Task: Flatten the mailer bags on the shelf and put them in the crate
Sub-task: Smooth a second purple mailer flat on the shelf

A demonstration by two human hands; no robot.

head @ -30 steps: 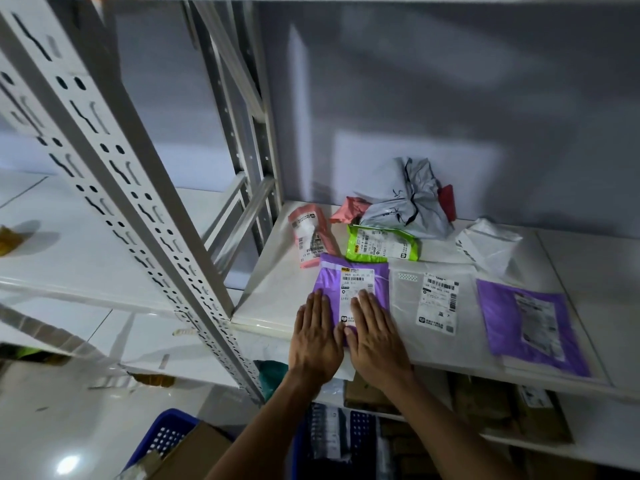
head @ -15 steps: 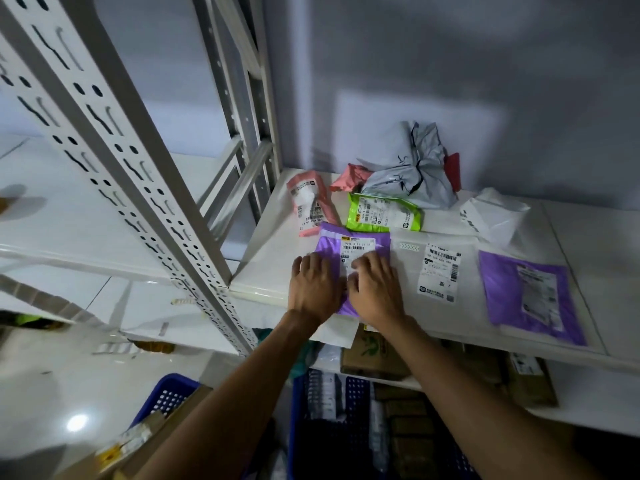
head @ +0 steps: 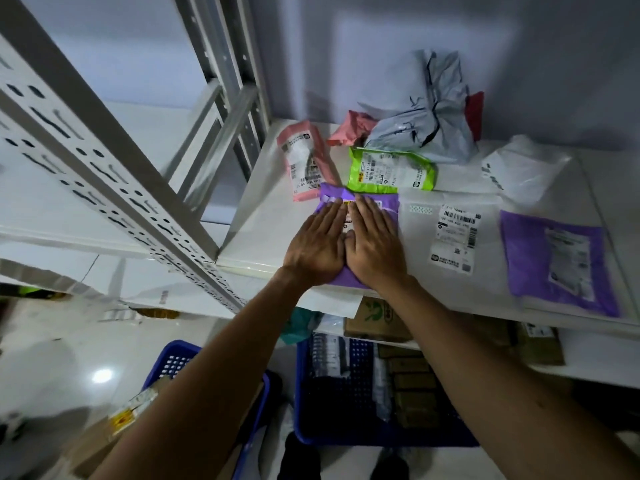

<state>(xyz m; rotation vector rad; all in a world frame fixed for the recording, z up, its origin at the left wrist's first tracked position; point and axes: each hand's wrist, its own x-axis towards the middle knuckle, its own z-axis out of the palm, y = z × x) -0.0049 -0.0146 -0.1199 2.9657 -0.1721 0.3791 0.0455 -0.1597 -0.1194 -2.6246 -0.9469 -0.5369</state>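
Purple bag [head: 390, 210] is lying at the near edge of the shelf [head: 263, 220], right under my hands. I am pressing it flat with my left hand [head: 316, 245] and right hand [head: 374, 249], fingers straight, gripping nothing. Its long side is running near to far. I think the blue crate [head: 349, 439] below is sitting closer to my right hand.

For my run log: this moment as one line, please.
left hand, right hand: press flat on purple mailer | mailer: on shelf | crate: below

Bare left hand [head: 313, 247] and right hand [head: 375, 249]; unsleeved forearms [head: 214, 393]; dim, dark-clad legs [head: 298, 457] at 6 o'clock
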